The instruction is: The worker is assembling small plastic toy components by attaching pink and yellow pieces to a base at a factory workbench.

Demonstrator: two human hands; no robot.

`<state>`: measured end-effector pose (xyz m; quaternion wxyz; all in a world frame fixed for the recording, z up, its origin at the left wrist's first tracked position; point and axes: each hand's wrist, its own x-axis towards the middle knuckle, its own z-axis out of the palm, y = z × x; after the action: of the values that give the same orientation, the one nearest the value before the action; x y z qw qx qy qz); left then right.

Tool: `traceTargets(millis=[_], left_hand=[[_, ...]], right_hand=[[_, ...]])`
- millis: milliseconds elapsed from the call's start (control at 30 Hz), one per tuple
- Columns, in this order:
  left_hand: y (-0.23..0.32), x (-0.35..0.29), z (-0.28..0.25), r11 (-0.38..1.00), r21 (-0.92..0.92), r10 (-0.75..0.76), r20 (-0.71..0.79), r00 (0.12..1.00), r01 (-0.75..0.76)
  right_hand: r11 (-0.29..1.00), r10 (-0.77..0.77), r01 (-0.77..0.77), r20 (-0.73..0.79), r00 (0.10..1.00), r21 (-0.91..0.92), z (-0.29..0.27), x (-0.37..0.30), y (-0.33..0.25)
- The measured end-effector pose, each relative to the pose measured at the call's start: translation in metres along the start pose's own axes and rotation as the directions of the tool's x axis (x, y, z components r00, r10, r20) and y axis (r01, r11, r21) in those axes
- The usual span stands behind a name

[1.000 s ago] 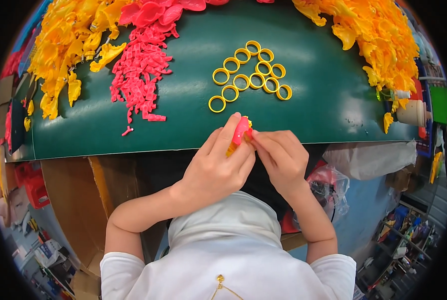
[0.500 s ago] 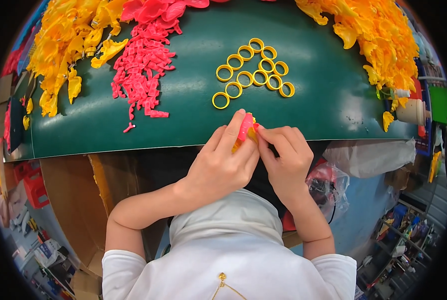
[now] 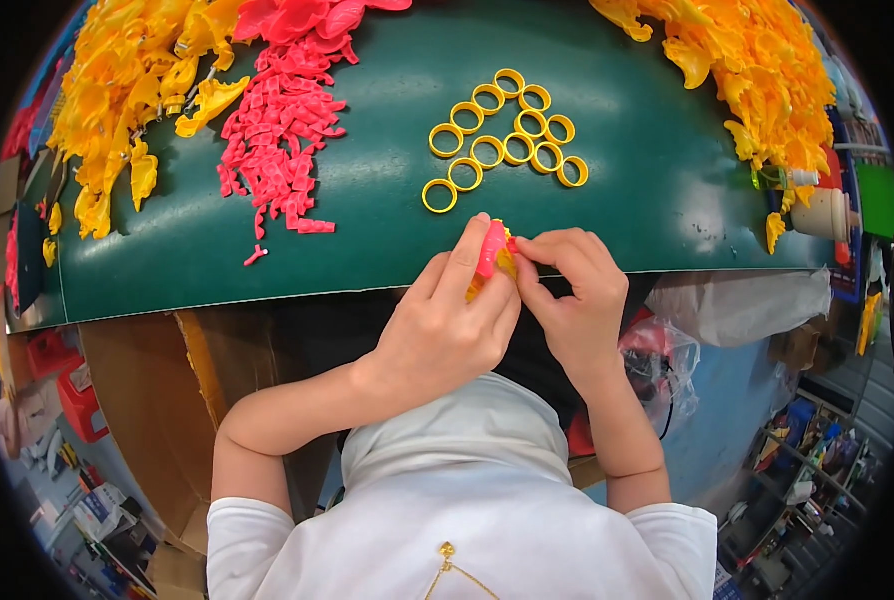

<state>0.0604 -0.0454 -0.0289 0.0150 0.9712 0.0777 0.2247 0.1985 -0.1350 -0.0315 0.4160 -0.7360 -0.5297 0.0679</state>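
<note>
A small pink-and-yellow plastic toy piece [image 3: 491, 255] sits pinched between both hands at the green desk [image 3: 367, 230] edge. The left hand [image 3: 437, 335] wraps it; the right hand [image 3: 572, 300] nips its tip. It looks light, stiff and smooth, best held by its sides. Yellow rings [image 3: 502, 140] lie beyond.

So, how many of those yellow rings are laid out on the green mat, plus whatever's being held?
Yellow plastic rings on the green mat: 13
Pink-and-yellow plastic piece held by left hand and right hand: 1
Total: 14
</note>
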Motion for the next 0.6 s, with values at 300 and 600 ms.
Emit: traceTargets(millis=[300, 600], left_hand=[[0.001, -0.01, -0.002, 1.0, 0.002, -0.001, -0.118, 0.993, 0.001], [0.006, -0.019, 0.022, 0.998, 0.024, -0.044, -0.429, 0.902, 0.06]], right_hand=[[0.957, -0.18, 0.219, 0.203, 0.962, -0.191, -0.01, -0.011, -0.012], [0.907, 0.099, -0.183, 0.229, 0.968, 0.38, -0.012, -0.014, 0.013]])
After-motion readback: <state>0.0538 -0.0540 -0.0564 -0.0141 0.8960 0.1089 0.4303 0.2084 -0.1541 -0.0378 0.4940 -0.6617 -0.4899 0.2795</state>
